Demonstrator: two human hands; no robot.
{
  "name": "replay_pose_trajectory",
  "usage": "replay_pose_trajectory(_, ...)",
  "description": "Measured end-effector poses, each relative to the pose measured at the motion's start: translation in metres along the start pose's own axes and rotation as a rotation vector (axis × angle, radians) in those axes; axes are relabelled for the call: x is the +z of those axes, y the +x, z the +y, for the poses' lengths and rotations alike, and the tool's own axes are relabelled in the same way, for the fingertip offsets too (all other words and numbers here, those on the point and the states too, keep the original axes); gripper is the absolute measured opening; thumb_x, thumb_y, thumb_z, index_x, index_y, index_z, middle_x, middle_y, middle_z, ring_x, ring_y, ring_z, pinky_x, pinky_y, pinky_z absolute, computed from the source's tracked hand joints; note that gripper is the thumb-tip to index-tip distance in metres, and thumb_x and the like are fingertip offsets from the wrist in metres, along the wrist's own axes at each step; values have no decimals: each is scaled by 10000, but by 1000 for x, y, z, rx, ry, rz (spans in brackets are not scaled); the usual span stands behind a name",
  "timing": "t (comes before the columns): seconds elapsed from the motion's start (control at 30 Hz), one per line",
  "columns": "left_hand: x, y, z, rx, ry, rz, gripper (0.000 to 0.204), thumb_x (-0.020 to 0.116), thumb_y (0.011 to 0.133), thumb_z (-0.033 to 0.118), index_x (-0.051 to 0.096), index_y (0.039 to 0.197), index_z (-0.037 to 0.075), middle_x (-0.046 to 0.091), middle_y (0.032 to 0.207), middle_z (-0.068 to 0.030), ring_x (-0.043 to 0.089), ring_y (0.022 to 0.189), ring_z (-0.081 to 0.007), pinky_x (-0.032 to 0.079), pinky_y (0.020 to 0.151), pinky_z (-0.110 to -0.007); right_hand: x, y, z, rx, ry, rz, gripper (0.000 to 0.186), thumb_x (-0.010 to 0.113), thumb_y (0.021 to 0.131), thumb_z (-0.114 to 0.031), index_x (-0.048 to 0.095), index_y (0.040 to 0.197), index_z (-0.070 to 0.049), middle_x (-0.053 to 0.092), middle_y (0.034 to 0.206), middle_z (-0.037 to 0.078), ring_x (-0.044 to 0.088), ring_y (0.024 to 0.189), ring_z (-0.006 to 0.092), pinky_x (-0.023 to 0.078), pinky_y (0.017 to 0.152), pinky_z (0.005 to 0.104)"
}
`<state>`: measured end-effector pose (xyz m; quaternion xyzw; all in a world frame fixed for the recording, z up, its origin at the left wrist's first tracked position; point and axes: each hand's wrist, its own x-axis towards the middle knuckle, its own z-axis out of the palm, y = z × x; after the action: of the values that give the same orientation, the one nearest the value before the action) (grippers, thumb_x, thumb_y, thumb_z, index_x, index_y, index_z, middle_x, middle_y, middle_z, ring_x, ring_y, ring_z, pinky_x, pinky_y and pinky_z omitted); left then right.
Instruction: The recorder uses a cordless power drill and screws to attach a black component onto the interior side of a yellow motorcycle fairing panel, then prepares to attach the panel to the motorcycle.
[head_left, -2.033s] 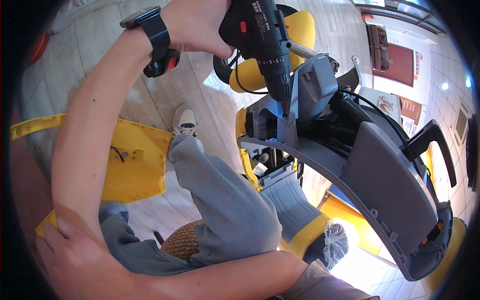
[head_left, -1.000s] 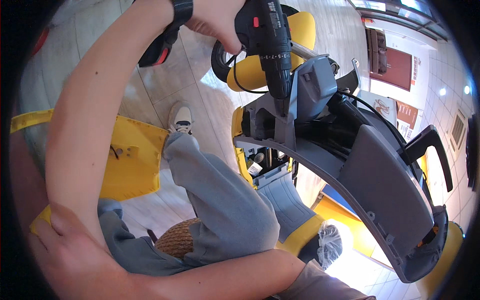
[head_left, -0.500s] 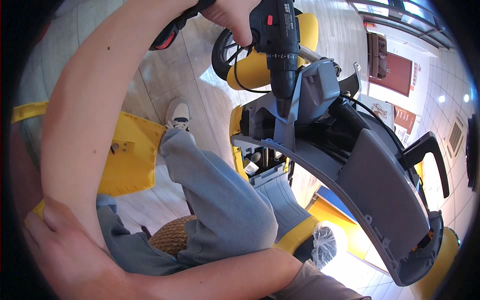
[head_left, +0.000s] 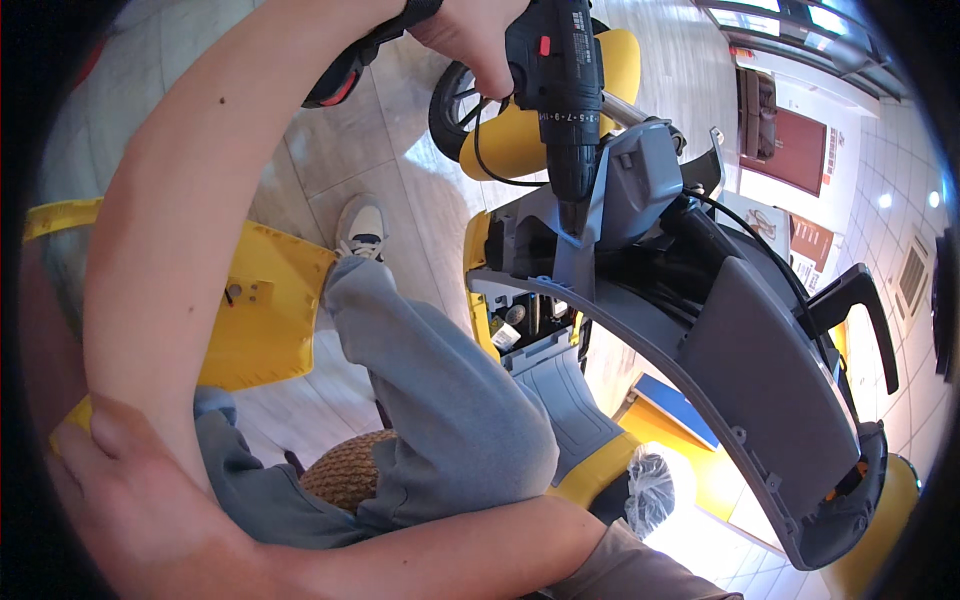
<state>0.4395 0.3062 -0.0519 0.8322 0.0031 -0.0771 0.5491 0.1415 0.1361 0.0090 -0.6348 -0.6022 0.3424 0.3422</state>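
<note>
My left hand [head_left: 470,38], partly cut off by the upper edge, is closed around a black cordless drill [head_left: 572,85]. The drill's chuck points down the picture, its tip against grey plastic trim [head_left: 588,215] on the front of a yellow and grey scooter [head_left: 770,360]. Where the tip meets the plastic is too small to make out. My right forearm [head_left: 420,550] runs along the lower edge toward the lower left. There my right hand [head_left: 100,460] lies beside a yellow plastic panel [head_left: 265,315] and the bent left arm; its fingers are hardly distinguishable.
A yellow fender and black wheel [head_left: 450,110] stand behind the drill. A black cable [head_left: 495,178] loops beside the chuck. My raised knee [head_left: 520,455] is close to the grey footboard [head_left: 570,400]. A brown woven seat [head_left: 345,470] is under me.
The whole view has shifted very slightly to the right. My left hand still grips the drill, whose tip stays at the same spot on the grey trim.
</note>
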Motion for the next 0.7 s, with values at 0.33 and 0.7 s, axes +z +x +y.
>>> replay_pose_trajectory(0.33, -1, -7, -2, -14, -74, -34, 451, 927, 632, 467, 725, 794, 97, 605, 660, -28, 552, 584, -169, 413, 540, -293, -4, -3, -3, -3, 15, -14, 234, 621, 734, -224, 654, 844, -20, 666, 855, 129, 646, 894, 292, 499, 826, 390)
replay_pose_trajectory(0.7, -2, -27, -9, -53, -165, -30, 434, 939, 639, 460, 726, 774, 106, 584, 631, -1, 525, 549, -136, 384, 506, -270, -8, -6, -4, -26, 46, -17, 231, 624, 729, -225, 648, 830, -19, 668, 839, 129, 655, 879, 291, 506, 812, 390)
